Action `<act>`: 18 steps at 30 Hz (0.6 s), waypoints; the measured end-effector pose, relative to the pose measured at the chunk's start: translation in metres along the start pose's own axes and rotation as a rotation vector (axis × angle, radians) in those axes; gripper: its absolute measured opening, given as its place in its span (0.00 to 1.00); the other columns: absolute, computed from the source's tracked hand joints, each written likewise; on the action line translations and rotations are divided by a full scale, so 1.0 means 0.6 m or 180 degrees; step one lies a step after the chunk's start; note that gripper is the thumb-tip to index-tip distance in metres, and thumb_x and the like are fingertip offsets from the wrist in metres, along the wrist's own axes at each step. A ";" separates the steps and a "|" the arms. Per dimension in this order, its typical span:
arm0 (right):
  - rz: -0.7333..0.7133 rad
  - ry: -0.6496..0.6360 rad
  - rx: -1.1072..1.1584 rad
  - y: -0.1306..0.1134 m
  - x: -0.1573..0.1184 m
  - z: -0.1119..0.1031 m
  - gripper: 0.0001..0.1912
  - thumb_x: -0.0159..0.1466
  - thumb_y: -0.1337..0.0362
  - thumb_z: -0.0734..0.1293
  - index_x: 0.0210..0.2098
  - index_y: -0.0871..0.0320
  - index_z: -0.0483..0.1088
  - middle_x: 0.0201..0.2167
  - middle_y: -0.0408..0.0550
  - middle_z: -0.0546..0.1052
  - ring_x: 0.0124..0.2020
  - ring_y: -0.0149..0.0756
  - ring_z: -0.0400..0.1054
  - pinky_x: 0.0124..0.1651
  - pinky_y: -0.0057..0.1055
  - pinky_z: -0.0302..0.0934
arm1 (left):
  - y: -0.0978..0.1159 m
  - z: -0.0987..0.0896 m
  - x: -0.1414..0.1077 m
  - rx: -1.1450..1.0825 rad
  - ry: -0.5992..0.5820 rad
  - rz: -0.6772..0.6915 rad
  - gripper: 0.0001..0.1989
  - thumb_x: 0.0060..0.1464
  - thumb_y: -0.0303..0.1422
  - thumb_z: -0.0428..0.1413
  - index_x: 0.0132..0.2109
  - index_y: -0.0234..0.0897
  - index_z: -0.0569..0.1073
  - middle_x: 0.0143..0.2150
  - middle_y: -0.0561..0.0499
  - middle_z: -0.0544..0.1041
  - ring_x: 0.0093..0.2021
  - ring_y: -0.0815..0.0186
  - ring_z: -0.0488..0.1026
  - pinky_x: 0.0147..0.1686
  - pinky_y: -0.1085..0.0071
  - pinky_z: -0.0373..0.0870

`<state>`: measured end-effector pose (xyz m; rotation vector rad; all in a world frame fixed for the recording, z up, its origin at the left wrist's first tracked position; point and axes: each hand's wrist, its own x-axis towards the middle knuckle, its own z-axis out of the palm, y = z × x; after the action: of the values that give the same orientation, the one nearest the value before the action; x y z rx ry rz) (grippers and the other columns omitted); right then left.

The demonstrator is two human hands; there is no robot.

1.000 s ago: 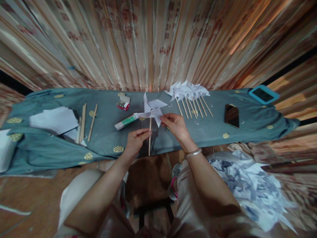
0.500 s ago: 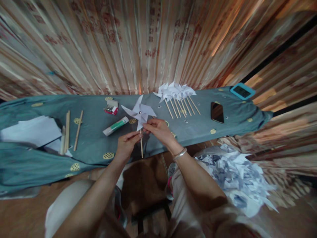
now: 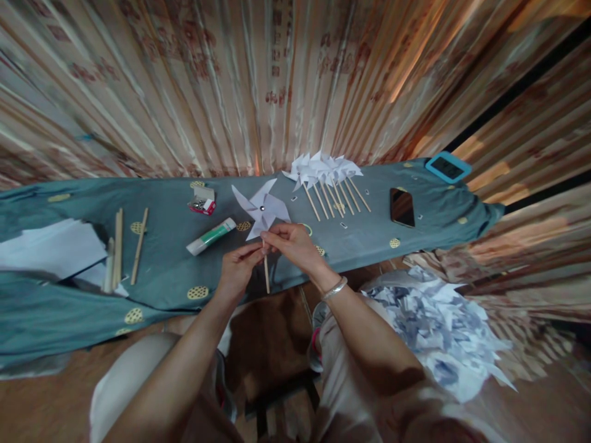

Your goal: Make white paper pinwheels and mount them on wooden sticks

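A white paper pinwheel [image 3: 264, 207] with a small round pin at its centre stands over the table's middle on a thin wooden stick [image 3: 266, 275]. My left hand [image 3: 238, 266] is closed, its fingertips pinching the stick just under the paper blades. From the other side, my right hand [image 3: 293, 243] has its fingers pressed together on the stick by the lowest blade. The fingertips of both hands nearly meet and hide the upper stick. Left of the pinwheel lie a green and white glue stick [image 3: 211, 236] and a small open box of pins [image 3: 202, 202].
Several finished pinwheels [image 3: 327, 170] lie in a row at the back. On the right are a phone [image 3: 402, 207] and a blue-framed device [image 3: 447, 167]. White paper [image 3: 55, 249] and loose sticks [image 3: 119, 249] lie left. Paper pieces [image 3: 443, 326] are heaped below right.
The pinwheel's blades have turned slightly on the stick. Both hands stay at the stick, with the right fingertips a little lower on it. The whole view has shifted slightly.
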<state>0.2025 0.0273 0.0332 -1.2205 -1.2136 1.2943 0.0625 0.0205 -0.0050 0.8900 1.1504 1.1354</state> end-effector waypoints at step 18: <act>-0.0478 0.1106 0.0017 -0.024 0.004 -0.072 0.17 0.51 0.50 0.74 0.19 0.56 0.71 0.18 0.42 0.74 0.19 0.25 0.58 0.23 0.25 0.53 | -0.004 -0.007 -0.010 -0.0013 -0.0050 -0.0106 0.21 0.29 0.44 0.73 0.31 0.36 0.84 0.30 0.48 0.82 0.29 0.68 0.72 0.34 0.70 0.69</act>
<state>0.2459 0.0326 0.0470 -1.2632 -1.0261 0.9290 0.0587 0.0141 -0.0070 0.8724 1.1458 1.1015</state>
